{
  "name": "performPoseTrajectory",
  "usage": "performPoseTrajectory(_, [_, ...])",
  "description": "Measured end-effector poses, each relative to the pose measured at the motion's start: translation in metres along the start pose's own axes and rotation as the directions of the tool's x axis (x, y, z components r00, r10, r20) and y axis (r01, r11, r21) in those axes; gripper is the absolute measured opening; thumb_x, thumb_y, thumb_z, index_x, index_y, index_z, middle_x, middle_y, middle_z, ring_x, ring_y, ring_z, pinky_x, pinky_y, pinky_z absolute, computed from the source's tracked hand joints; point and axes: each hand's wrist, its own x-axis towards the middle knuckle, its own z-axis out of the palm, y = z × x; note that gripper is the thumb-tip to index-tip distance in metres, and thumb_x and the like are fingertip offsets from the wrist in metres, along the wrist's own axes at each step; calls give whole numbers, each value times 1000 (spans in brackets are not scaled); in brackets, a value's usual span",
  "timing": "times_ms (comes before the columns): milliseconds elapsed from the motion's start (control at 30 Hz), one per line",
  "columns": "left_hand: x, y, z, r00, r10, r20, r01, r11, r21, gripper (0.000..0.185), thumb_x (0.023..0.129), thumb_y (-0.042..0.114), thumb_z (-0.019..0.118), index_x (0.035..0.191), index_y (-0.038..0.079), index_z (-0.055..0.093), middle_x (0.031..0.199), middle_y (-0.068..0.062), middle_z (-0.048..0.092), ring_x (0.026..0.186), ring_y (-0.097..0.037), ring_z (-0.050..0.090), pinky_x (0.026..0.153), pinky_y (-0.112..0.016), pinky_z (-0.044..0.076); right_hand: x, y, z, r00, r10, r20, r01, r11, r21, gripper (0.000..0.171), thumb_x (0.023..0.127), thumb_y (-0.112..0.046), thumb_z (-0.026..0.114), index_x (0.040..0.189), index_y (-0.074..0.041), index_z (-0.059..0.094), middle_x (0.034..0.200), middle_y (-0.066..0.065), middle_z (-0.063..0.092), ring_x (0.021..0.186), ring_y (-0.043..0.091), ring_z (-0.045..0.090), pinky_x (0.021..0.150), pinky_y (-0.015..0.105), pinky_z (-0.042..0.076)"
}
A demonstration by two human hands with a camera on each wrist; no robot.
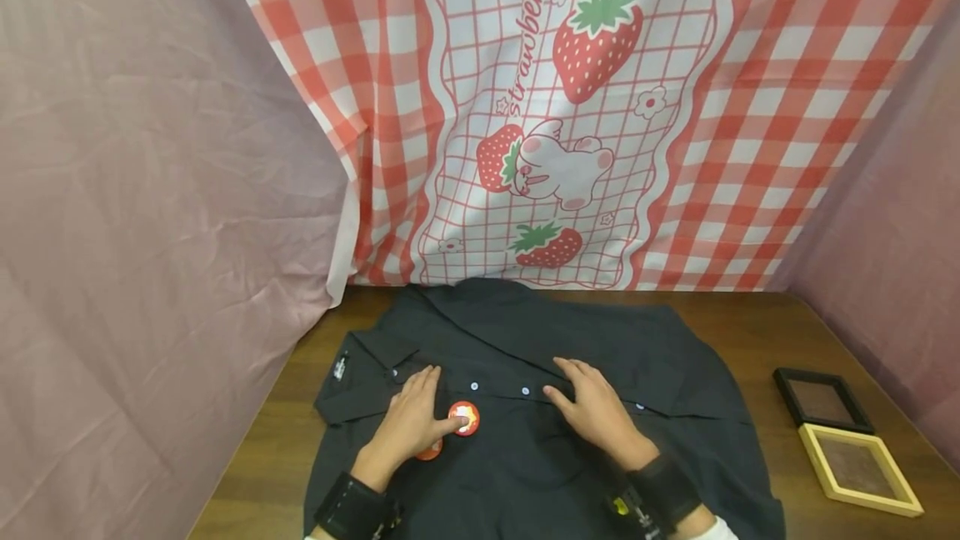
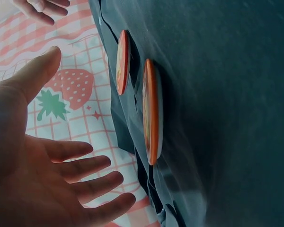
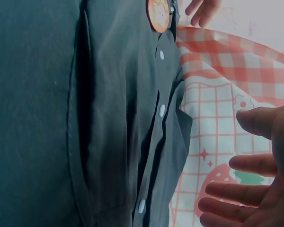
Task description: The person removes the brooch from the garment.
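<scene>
A black button-up shirt [image 1: 675,373] lies spread flat on the wooden table [image 1: 750,323]. Two round orange badges sit on its front. One badge [image 1: 465,417] shows fully; the other badge [image 1: 430,450] is half hidden under my left hand [image 1: 427,398]. That hand lies open over the shirt with its thumb beside the upper badge. My right hand [image 1: 577,394] rests open on the button placket, fingers straight. The left wrist view shows both badges [image 2: 152,111] edge-on and my open left palm [image 2: 61,161]. The right wrist view shows the white buttons [image 3: 162,110] and my open right hand [image 3: 255,189].
A black picture frame [image 1: 821,400] and a pale wooden frame [image 1: 858,469] lie at the table's right. A red checked strawberry cloth [image 1: 570,107] hangs behind, with pink cloth [image 1: 150,190] on both sides.
</scene>
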Motion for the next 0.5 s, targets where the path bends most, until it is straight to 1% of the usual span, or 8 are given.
performPoseTrajectory(267, [-4,1,0,1000,-5,1,5,1000,22,95,76,50,78,144,-4,40,147,-24,45,137,-42,41,105,-64,36,-3,-3,2,1000,-2,12,2,1000,20,51,91,-30,67,134,-4,56,133,22,58,122,40,55,101,56,45])
performPoseTrajectory(500, [-5,2,3,1000,-15,19,14,999,35,94,75,52,78,142,-4,43,145,-24,46,136,-43,42,104,-64,37,-5,-5,5,1000,6,22,-6,999,32,49,91,-29,67,132,-3,57,131,21,60,121,39,57,100,55,46])
